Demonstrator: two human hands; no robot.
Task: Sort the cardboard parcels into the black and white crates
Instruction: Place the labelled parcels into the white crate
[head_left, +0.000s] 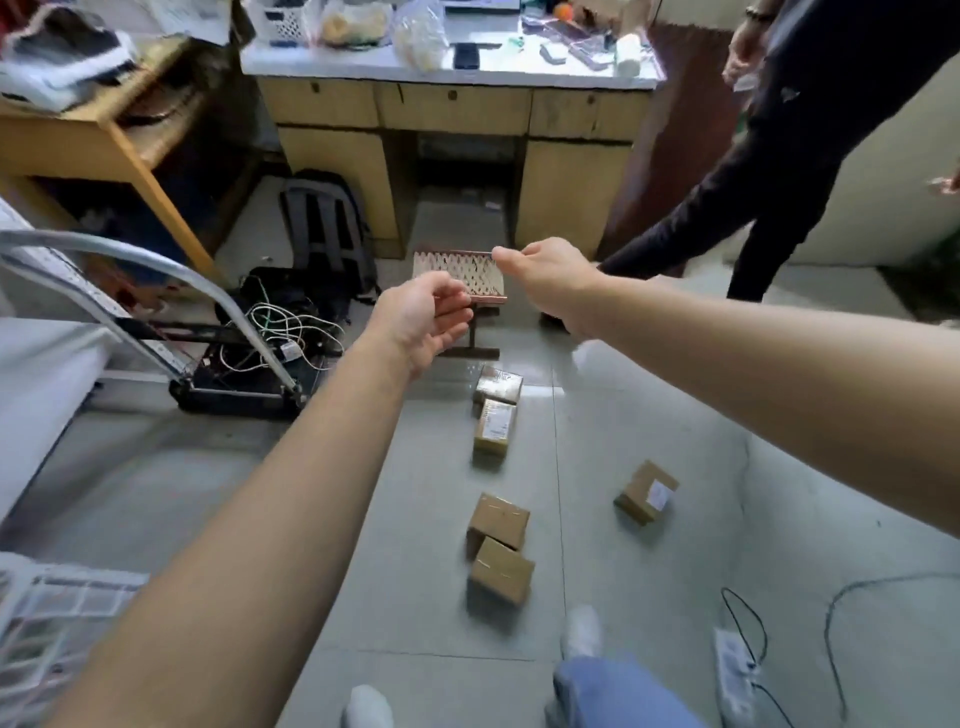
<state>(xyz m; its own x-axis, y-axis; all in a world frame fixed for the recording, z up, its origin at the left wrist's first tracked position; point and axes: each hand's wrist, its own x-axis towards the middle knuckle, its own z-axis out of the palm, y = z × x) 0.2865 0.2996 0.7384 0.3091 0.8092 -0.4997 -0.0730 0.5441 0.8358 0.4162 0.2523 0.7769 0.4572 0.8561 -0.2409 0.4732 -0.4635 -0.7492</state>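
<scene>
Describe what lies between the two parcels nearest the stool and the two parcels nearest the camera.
Only bare floor tile, seen in the head view.

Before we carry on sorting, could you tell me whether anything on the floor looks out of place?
Five cardboard parcels lie scattered on the floor tiles at differing angles, one alone to the right. A power strip and loose black cable trail near the person's feet, a possible trip hazard.

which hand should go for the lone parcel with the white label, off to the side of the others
Probably the right hand. The labelled parcel lies right of the four other parcels, on the right arm's side; the left hand would have to cross over them.
</scene>
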